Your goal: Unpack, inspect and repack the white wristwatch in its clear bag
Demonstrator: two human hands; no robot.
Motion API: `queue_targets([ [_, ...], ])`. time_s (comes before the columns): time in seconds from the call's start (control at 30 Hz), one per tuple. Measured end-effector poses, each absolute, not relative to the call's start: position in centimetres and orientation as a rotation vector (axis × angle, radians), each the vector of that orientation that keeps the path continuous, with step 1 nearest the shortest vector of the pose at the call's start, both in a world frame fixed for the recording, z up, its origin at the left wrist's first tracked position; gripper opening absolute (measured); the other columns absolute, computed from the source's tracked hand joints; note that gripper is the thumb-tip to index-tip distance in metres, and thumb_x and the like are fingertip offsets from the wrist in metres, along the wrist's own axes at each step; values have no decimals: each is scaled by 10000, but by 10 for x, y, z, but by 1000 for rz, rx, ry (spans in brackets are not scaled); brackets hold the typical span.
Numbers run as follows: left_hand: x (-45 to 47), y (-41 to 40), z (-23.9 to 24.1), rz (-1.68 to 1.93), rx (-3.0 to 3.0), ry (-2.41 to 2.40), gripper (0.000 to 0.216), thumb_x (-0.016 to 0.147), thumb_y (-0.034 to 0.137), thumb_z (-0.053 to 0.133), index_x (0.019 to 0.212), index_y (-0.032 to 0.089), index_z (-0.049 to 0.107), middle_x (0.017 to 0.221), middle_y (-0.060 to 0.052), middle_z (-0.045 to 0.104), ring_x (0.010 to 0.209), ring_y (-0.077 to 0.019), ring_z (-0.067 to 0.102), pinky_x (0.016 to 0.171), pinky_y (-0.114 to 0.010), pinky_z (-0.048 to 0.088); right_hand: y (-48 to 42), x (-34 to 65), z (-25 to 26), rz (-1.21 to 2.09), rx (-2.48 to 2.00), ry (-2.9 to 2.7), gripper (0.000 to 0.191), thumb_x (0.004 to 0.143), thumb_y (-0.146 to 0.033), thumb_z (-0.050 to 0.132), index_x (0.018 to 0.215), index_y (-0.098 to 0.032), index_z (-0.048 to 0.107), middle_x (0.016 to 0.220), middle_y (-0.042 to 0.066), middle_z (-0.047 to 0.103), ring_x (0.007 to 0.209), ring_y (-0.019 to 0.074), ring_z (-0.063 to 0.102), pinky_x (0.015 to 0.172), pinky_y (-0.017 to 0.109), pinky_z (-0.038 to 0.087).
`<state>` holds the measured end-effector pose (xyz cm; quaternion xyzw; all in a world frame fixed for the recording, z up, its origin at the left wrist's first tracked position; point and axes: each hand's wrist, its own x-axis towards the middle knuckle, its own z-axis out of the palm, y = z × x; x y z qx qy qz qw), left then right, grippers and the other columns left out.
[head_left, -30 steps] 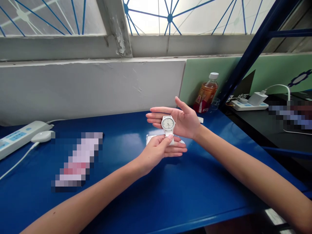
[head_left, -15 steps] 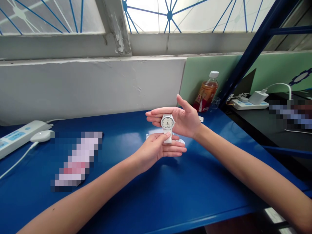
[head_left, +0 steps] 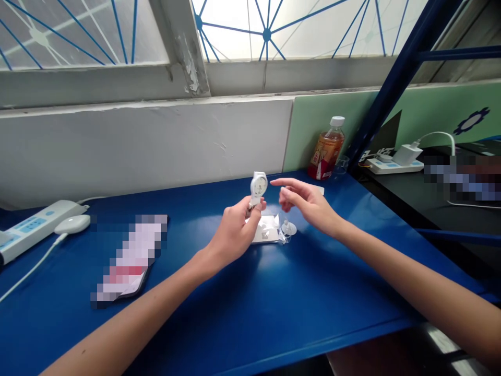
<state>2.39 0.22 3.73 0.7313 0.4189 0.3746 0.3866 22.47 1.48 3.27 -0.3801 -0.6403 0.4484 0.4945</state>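
Observation:
My left hand (head_left: 235, 230) is closed on the strap of a white wristwatch (head_left: 258, 187) and holds it upright above the blue table (head_left: 242, 308), dial turned to the right. To the right of the watch my right hand (head_left: 303, 203) hovers with its fingers loosely apart, index finger stretched toward the dial, touching nothing. Under both hands lies a clear plastic wrapper (head_left: 268, 230) with white pieces in it, and a small clear round piece (head_left: 289, 228) beside it.
A blurred flat object (head_left: 129, 261) lies on the table at the left. A white power strip (head_left: 33, 230) and a white plug (head_left: 72, 224) sit at the far left. A bottle of brown drink (head_left: 326, 149) stands at the back right; beyond it a black desk holds another strip with a charger (head_left: 395, 159).
The watch was lying in my open right palm with my left hand on its strap. My left hand has lifted it clear and turned it upright; my right hand has drawn away to the right.

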Motion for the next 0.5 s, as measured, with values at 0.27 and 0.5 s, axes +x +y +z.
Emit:
queue_targets([
  [0.27, 27, -13, 28, 690, 2571, 1188, 327, 973, 191, 393, 1255, 138, 550, 1247, -178, 647, 1183, -325, 609, 972, -450, 485, -22, 234, 30, 929, -957, -1661, 319, 902, -418, 643, 1145, -218, 699, 716, 5, 649, 609, 143, 577, 596, 287, 504],
  [0.5, 19, -7, 17, 712, 2628, 1015, 507, 962, 309, 527, 1434, 147, 439, 1463, -171, 502, 1382, -319, 436, 1131, -480, 354, -15, 241, 27, 800, -1083, -1677, 198, 853, -392, 687, 887, -200, 722, 689, 7, 599, 569, 138, 517, 529, 280, 449],
])
